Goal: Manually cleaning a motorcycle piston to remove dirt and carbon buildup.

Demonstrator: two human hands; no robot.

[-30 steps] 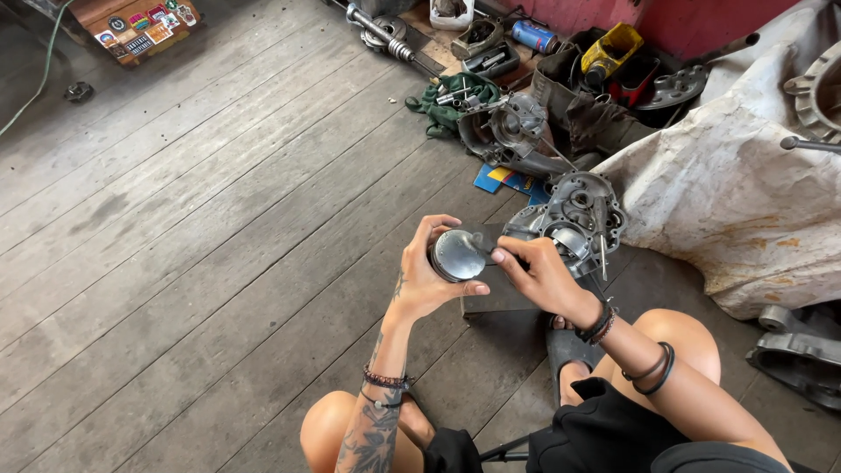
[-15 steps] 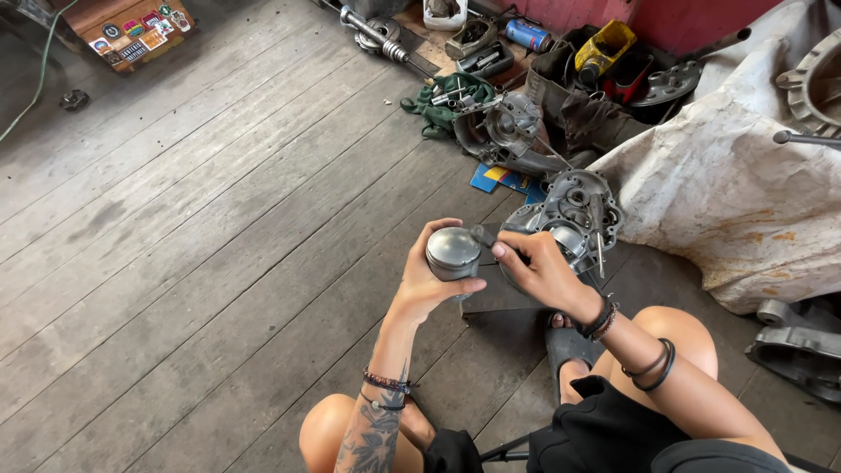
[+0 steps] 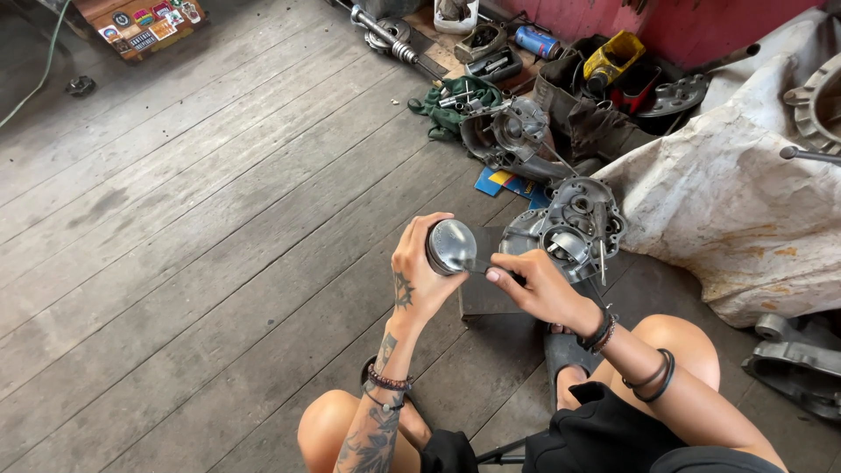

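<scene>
Fingers of left hand clasp domed shiny metal piston; right hand pinches thin tool.

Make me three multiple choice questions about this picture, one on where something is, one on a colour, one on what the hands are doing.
1. Where does the engine case lie?
A. on the wooden floor just beyond the hands
B. on the person's lap
C. on top of the white tarp

2. What colour is the cloth near the parts at the top?
A. red
B. green
C. white

3. How is the round metal piston held?
A. lying loose on the floor
B. pinched by the right hand alone
C. gripped in the left hand while the right hand puts a thin tool to it

Answers: 1 A, it sits on the planks past the hands. 2 B, the crumpled cloth is green. 3 C, left fingers wrap the piston, and the right holds the tool.
</scene>
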